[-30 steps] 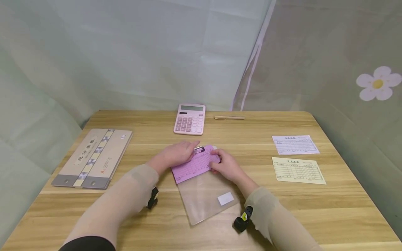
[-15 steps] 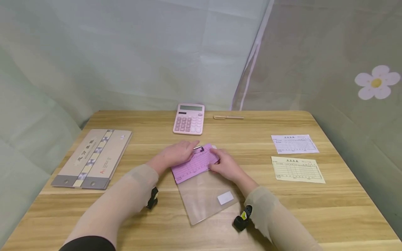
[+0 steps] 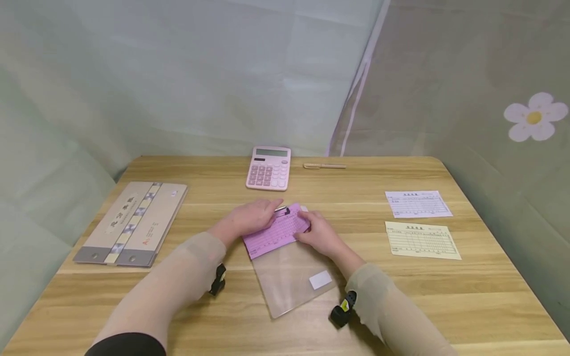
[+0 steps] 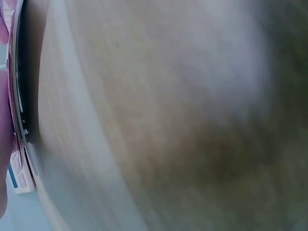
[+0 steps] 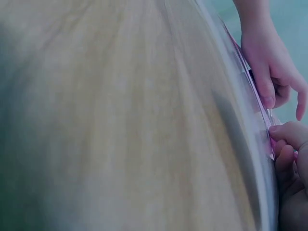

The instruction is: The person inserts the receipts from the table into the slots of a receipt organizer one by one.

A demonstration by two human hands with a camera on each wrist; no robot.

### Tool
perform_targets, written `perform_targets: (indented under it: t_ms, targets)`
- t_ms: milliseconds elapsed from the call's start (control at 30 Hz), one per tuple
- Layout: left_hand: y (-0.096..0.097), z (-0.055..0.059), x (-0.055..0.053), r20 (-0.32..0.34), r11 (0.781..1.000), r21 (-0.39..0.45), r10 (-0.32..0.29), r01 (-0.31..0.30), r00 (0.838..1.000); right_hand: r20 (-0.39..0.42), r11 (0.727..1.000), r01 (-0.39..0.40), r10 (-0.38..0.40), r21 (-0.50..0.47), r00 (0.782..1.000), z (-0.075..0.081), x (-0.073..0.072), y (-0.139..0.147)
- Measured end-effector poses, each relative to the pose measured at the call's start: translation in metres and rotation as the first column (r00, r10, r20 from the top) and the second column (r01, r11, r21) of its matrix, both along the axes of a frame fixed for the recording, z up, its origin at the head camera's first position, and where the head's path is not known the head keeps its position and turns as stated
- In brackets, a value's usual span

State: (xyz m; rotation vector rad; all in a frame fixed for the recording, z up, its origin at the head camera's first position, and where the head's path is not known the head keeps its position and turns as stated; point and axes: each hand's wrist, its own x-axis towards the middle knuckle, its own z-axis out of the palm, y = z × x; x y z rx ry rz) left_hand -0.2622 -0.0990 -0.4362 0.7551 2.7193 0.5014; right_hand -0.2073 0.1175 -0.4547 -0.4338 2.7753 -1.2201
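A pink printed slip (image 3: 272, 238) lies across the top of a translucent beige clipboard (image 3: 289, 284), which has a small white label near its lower edge. At the slip's upper edge shows a metal clip (image 3: 282, 211) with a black part. My left hand (image 3: 249, 218) is at the clip; in the right wrist view its thumb and a curled finger meet there, the index finger stretched out. My right hand (image 3: 321, 235) pinches the slip's right edge, its fingertips partly hidden under the paper. The left wrist view catches the clipboard edge-on beside part of my left hand (image 4: 4, 144).
Behind the clipboard are a pink calculator (image 3: 268, 169) and a beige pen (image 3: 324, 166). On the right lie a white slip (image 3: 418, 204) and a yellow slip (image 3: 423, 241). A beige folder (image 3: 133, 222) with a patterned strip sits at left.
The pink slip's right end has shifted slightly up and left, and my right fingers have moved from over the slip to its edge. My left hand has stayed at the clip.
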Motion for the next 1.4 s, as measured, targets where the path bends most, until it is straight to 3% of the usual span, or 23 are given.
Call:
perform_targets:
  t_ms: [267,400,500,667,800,967,1133,1267,1400]
  targets:
    - [-0.001,-0.001,0.0,-0.061,0.997,-0.046,-0.068,0.065,0.996,-0.01,0.999,0.023,-0.023,0.025,1.0,-0.001,0.0,-0.002]
    - [-0.002,-0.001,0.001,-0.057,0.997,-0.038,-0.067,0.065,0.996,-0.004,0.999,0.024,-0.024,0.034,1.0,-0.001,0.0,-0.003]
    - [-0.003,-0.001,0.003,-0.065,0.998,-0.033,-0.062,0.06,0.996,0.07,0.999,-0.015,0.018,-0.044,0.997,0.0,-0.002,-0.001]
    - [-0.007,-0.001,0.005,-0.151,0.994,-0.047,-0.105,0.098,0.983,0.193,0.973,-0.029,0.075,-0.23,0.978,0.013,-0.004,0.014]
    - [-0.008,-0.001,0.006,-0.198,0.991,-0.063,-0.127,0.117,0.972,0.213,0.968,0.021,0.034,-0.25,0.976,0.027,-0.005,0.039]
    - [-0.009,-0.003,0.007,-0.243,0.984,-0.107,-0.166,0.143,0.956,0.225,0.984,0.065,-0.026,-0.165,0.974,0.037,-0.002,0.085]
    - [-0.009,-0.005,0.008,-0.246,0.987,-0.082,-0.151,0.135,0.957,0.162,0.998,0.061,-0.061,0.0,0.985,0.04,0.004,0.134]
    - [-0.01,-0.006,0.009,-0.25,0.99,-0.061,-0.138,0.127,0.959,0.079,0.984,0.075,-0.089,0.164,0.993,0.041,0.013,0.174]
    - [-0.011,-0.007,0.009,-0.258,0.992,-0.036,-0.129,0.124,0.958,0.025,0.957,0.143,-0.154,0.254,0.988,0.041,0.025,0.214]
